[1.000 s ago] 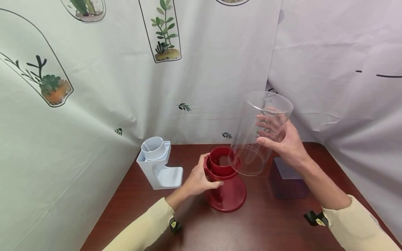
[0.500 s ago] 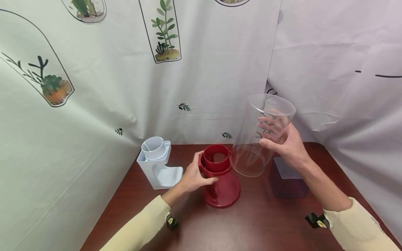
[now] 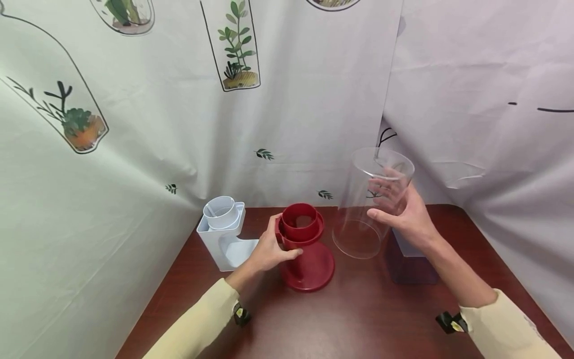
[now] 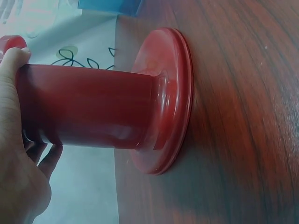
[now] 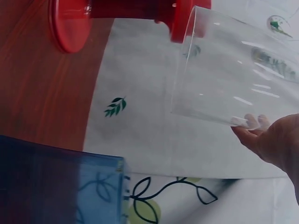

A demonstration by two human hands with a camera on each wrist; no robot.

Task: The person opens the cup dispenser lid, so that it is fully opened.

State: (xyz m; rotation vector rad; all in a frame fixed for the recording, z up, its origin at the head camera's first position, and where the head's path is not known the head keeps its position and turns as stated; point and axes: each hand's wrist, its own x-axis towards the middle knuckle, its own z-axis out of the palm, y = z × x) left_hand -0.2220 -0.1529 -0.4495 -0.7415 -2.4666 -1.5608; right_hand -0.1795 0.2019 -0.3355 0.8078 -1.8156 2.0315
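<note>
My left hand (image 3: 269, 252) grips the upper part of a red stand (image 3: 307, 274), thumb on the near side. The stand has a thick column, a wide round base and a cup-like ring at its top. In the left wrist view its base (image 4: 161, 156) sits on the wooden table. To the right, my right hand (image 3: 410, 214) holds a tall clear cylinder (image 3: 358, 199) above the table, slightly tilted. From the right wrist, the cylinder (image 5: 224, 70) has its lower rim close to the stand's red top (image 5: 184, 23); whether they touch I cannot tell.
A white stand with a round cup (image 3: 219, 244) is at the left, just behind my left hand. Right of the cylinder sits a dark see-through box (image 3: 410, 269), bluish in the right wrist view. A printed white cloth (image 3: 305, 124) hangs behind the reddish-brown table (image 3: 350, 319).
My left hand has moved the red stand left and slightly back, away from the cylinder. My right hand has lowered the clear cylinder a little, and it now leans less.
</note>
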